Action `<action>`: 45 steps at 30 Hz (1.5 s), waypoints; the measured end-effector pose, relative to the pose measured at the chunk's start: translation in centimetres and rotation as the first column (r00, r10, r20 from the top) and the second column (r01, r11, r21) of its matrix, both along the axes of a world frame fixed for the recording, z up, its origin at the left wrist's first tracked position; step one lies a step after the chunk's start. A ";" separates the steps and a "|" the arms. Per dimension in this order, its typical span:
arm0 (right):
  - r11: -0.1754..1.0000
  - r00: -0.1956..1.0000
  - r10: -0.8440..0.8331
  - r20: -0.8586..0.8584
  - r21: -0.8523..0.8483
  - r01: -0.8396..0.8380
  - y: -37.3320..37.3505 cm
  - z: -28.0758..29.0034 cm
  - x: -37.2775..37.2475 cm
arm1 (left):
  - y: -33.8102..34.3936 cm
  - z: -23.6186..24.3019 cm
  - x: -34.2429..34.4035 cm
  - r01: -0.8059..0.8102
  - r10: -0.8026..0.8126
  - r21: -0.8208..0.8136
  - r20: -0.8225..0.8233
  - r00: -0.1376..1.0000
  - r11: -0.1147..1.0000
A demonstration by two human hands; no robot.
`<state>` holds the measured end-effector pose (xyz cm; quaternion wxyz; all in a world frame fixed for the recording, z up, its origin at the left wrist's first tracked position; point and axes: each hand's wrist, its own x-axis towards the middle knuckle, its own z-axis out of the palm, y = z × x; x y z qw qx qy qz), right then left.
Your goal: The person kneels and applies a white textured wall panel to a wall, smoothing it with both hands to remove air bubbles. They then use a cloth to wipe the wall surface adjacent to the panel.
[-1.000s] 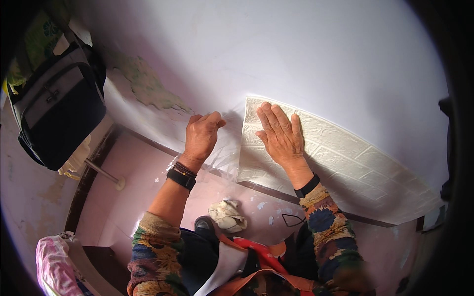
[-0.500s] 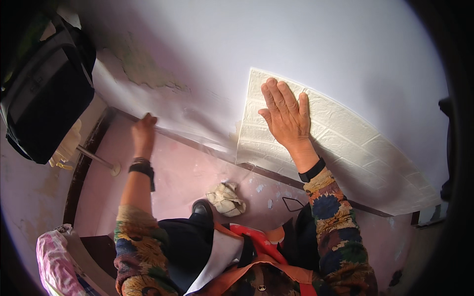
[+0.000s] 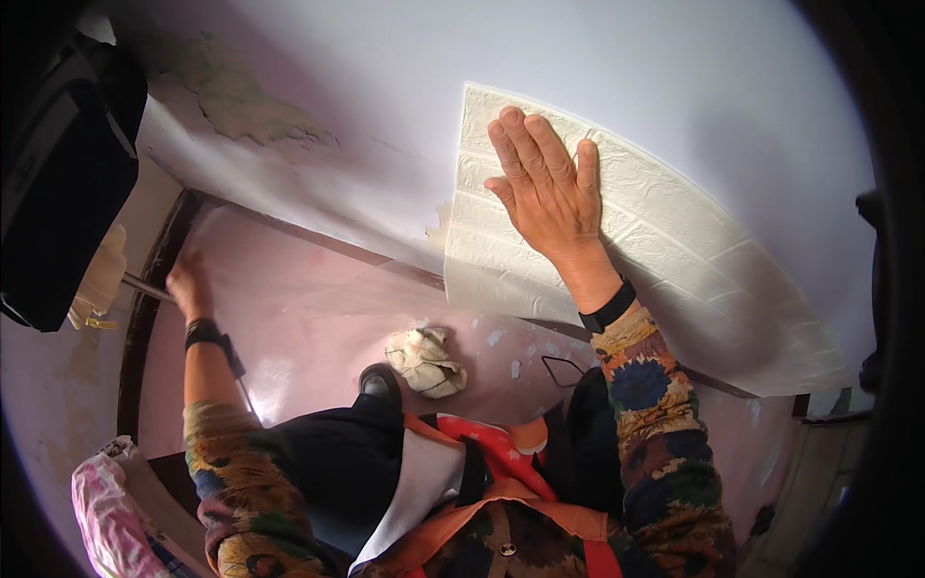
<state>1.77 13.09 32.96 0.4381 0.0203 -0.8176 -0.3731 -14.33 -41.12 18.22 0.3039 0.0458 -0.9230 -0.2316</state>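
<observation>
Wall panel (image 3: 694, 250) up on the wall (image 3: 617, 58), lengthwise rightward from the nearer right hand (image 3: 551, 197), laid flat on it, fingers slightly spread; left hand (image 3: 191, 287) way off left, grip too blurry to tell tbh

Pink floor (image 3: 323, 361); on it a heaped cream cloth (image 3: 425, 362); pale flakes (image 3: 515, 370); a thin black loop (image 3: 549, 370)

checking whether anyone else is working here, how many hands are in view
2. The left hand, blurred, is far out by the metal rod; the right hand lies flat on the white brick-patterned panel. No other hand shows.
</observation>
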 end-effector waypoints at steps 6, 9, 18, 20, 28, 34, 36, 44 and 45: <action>1.000 1.000 -0.011 -0.015 0.001 0.011 0.2 -0.1 -0.7 | -15.4 0.8 10.4 -0.266 0.280 -0.094 0.208 0.937 0.959; 0.999 1.000 -0.015 0.020 -0.030 0.015 0.1 -0.1 -0.1 | -17.4 0.0 14.2 -0.392 0.569 -0.419 0.510 0.645 0.819; 0.990 0.991 0.064 0.114 -0.130 -0.049 0.4 0.1 0.6 | -5.6 1.9 6.5 0.706 -0.373 -0.483 0.615 0.695 0.519; 0.976 0.982 0.128 0.141 -0.193 -0.100 0.6 0.2 0.7 | 5.1 1.7 2.3 0.886 -0.670 -0.378 0.587 0.455 0.269; 0.958 0.938 0.238 0.251 -0.221 -0.183 1.1 0.9 1.9 | 36.6 -9.0 14.9 0.433 -0.648 0.502 0.694 0.315 0.748; 0.974 0.954 0.184 0.238 -0.174 -0.144 1.0 0.3 1.7 | 42.8 -18.1 19.1 -0.351 -0.481 0.922 0.384 0.788 0.161; 0.974 0.956 0.185 0.229 -0.175 -0.146 0.9 0.4 1.8 | 44.2 -19.0 18.7 -0.402 -0.450 0.905 0.305 0.839 -0.136; 0.980 0.974 0.162 0.155 -0.143 -0.140 0.2 1.0 1.7 | 45.3 -18.7 18.4 -0.263 -0.364 0.823 0.075 0.928 -0.503; 0.973 0.971 0.189 0.149 -0.158 -0.165 0.1 1.0 1.6 | 45.2 -18.6 18.5 -0.280 -0.385 0.817 0.078 0.920 -0.505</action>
